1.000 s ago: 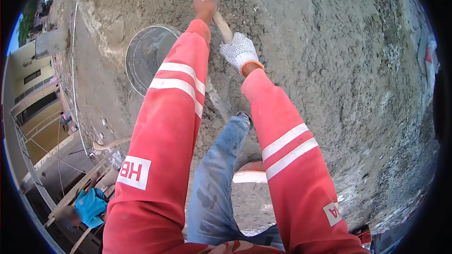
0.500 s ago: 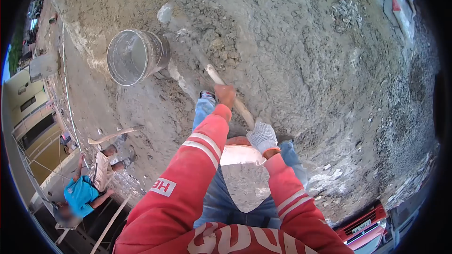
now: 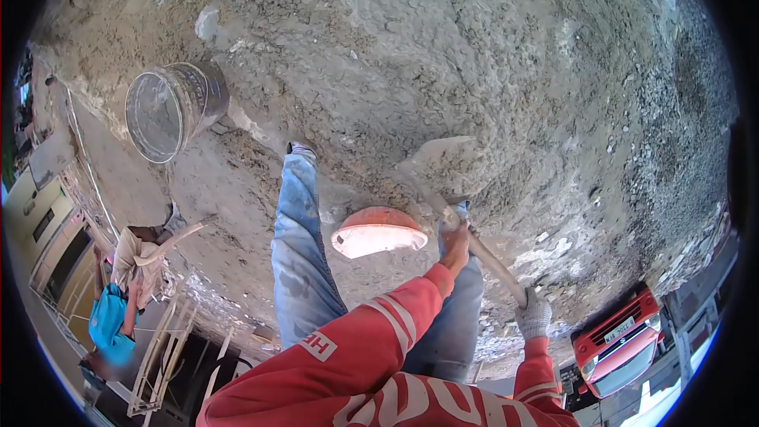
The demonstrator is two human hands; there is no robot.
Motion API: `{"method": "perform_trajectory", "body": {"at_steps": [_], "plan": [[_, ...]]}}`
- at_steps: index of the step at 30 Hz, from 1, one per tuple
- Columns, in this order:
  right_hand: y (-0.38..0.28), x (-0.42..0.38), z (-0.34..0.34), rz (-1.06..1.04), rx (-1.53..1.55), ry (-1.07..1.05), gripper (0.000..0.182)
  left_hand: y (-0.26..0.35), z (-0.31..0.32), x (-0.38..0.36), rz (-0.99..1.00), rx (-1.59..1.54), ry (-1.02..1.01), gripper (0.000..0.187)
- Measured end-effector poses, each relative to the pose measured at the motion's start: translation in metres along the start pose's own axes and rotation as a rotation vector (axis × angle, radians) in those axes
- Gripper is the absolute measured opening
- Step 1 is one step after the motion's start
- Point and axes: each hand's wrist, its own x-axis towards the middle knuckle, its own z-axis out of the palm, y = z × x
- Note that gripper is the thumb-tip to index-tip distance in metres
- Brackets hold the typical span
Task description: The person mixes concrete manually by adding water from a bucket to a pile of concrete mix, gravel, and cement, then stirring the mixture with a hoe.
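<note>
My left hand (image 3: pixel 455 247), bare, is closed around the middle of a shovel's long handle (image 3: pixel 494 265). My right hand (image 3: pixel 534 314), in a pale knitted glove, grips the handle's end, lower right. The shovel's mud-coated blade (image 3: pixel 443 156) lies at the wet grey mix (image 3: pixel 522 95) in front of my feet, partly blending into it. Between my legs is a rounded orange object (image 3: pixel 379 225) with a pale inner face, like a basin or part of one.
A mud-stained bucket (image 3: pixel 170 111) stands on the ground at upper left. A co-worker in a blue top (image 3: pixel 115 323) is at far left, near a wooden handle (image 3: pixel 178 239). A wooden frame (image 3: pixel 162 360) stands below there. A red vehicle (image 3: pixel 617 340) is at lower right.
Both hands have moved right and toward my body, with the handle swung along. The shovel blade now shows above the mix. The co-worker has shifted, and my view has turned somewhat.
</note>
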Motion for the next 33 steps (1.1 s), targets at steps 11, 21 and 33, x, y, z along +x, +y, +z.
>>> {"method": "perform_trajectory", "body": {"at_steps": [11, 21, 33], "plan": [[-0.392, 0.142, -0.098, -0.348, 0.33, 0.312, 0.046, 0.486, -0.021, 0.159, 0.484, 0.102, -0.096, 0.02], [-0.785, 0.172, -0.263, -0.761, 0.57, 0.36, 0.038, 0.804, -0.115, 0.202, 0.927, 0.315, 0.102, 0.062], [-0.429, 0.096, -0.105, -0.511, 0.454, 0.083, 0.044, 0.482, -0.06, 0.204, 0.647, 0.299, 0.066, 0.037]]}}
